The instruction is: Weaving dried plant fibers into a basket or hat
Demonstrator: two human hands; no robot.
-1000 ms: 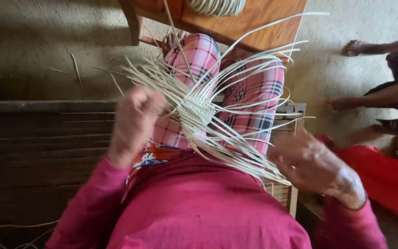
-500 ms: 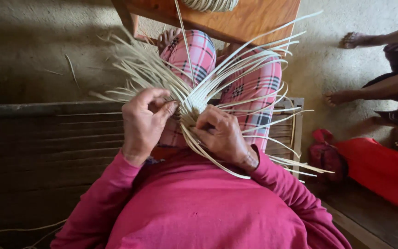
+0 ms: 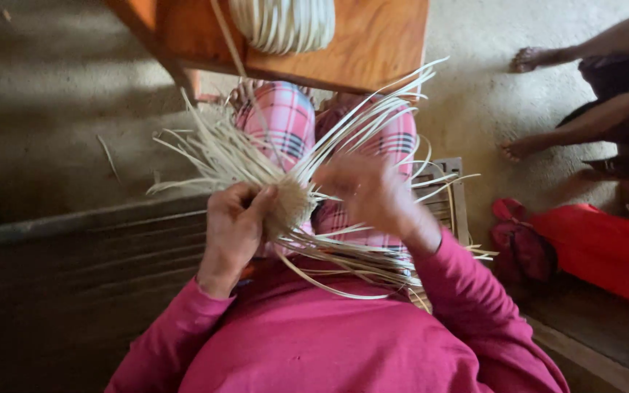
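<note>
The left hand (image 3: 236, 222) is closed around the small woven centre of a bundle of pale, thin cane strips (image 3: 290, 206), with the thumb and fingers pinching the knot where the strips cross. This bundle is held in the air above the lap, over the pink checked trousers (image 3: 285, 124), and its loose strips spread out like a fan to the left, upward and to the right. The right hand (image 3: 373, 195) is just beside the woven centre, among the strips on the right side; it is blurred, so I cannot tell if it grips a strip or is open. Both arms wear magenta long sleeves (image 3: 467, 291).

Beyond the knees stands an orange-brown wooden worktop (image 3: 373, 44), and at its near edge lies a coil of pale cane (image 3: 285, 22). On the sandy floor (image 3: 52, 109) at the right are the bare feet of another person (image 3: 529, 58), and nearer is a red cloth bag (image 3: 591, 244).
</note>
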